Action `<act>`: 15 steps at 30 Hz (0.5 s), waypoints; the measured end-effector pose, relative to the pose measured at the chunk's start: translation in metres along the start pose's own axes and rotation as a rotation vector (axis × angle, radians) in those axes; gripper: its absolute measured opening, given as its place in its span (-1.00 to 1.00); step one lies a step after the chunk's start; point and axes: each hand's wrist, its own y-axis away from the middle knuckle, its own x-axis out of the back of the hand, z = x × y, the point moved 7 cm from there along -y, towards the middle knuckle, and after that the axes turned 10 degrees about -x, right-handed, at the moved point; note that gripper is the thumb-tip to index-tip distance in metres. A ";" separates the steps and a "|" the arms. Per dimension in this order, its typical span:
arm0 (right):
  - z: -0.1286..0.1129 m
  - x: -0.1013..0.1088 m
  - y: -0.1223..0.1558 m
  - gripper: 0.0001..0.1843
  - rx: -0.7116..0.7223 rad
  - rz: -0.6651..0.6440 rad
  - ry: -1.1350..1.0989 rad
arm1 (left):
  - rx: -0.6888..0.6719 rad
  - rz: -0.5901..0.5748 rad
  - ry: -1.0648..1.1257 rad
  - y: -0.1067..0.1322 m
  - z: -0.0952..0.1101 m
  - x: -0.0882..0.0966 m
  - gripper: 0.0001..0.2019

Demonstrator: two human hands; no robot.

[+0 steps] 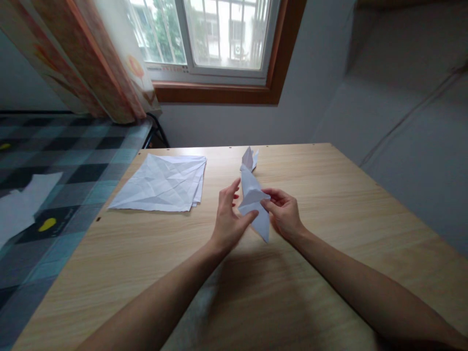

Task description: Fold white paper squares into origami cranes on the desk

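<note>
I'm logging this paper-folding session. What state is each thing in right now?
folded paper: partly folded, held in the hands
right hand: pinching the folded paper
left hand: fingers open, thumb touching the paper
paper stack: creased, opened flat, on the table
small folded piece: lying beyond the hands
curtain: drawn aside

This is a room in a home, most likely a bedroom. What looks like a bed with a checked blanket (73, 161) is at 9 o'clock. A flowery curtain (91, 63) hangs at 10 o'clock, beside a window (219, 34) with a brown wooden frame at 12 o'clock. Houses and trees show outside. A plain wooden table (329, 204) fills the middle, with a grey wall (310, 97) behind it.
</note>
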 end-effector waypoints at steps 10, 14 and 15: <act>0.003 0.006 -0.003 -0.71 0.010 0.049 0.008 | 0.056 -0.090 0.062 0.002 -0.005 -0.006 -0.61; -0.004 0.005 0.003 -0.75 0.078 0.063 0.045 | 0.107 -0.172 0.114 0.000 -0.007 -0.012 -0.70; -0.007 0.003 0.006 -0.75 0.094 0.061 0.060 | 0.118 -0.186 0.106 0.000 -0.007 -0.013 -0.76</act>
